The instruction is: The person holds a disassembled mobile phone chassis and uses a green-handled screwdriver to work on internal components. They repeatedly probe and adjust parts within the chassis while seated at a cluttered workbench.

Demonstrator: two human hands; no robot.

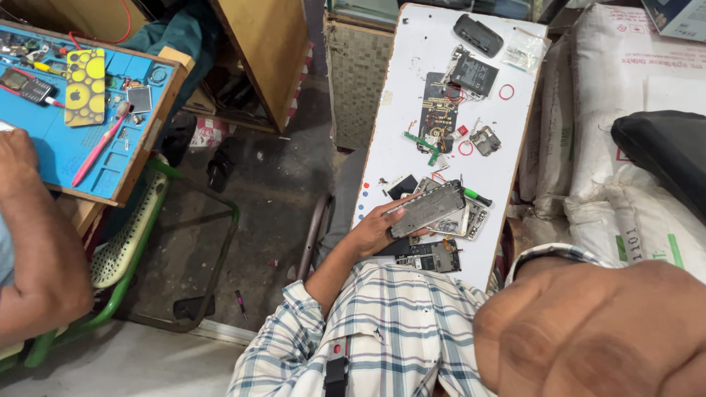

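My left hand [373, 229] grips a grey metal phone frame [429, 208] just above the near end of a long white board [397, 88]. Under the frame lie another opened phone chassis [472, 220], a dark circuit board [434, 257] and a green-handled screwdriver [476, 196]. Farther up the board are a dark circuit panel [440, 110], a black battery-like part [474, 73], a black back cover [478, 34] and red rubber rings [507, 92]. My right hand [588, 334] is very close to the camera at the bottom right, blurred, with its back showing and its fingers hidden.
Another person's arm [33, 250] rests at the left by a blue work mat [51, 143] holding a yellow phone case [86, 87], a pink tool [99, 151] and a small keypad phone [26, 87]. A green chair [140, 235] stands below it. White sacks [625, 110] and a black seat [662, 151] fill the right.
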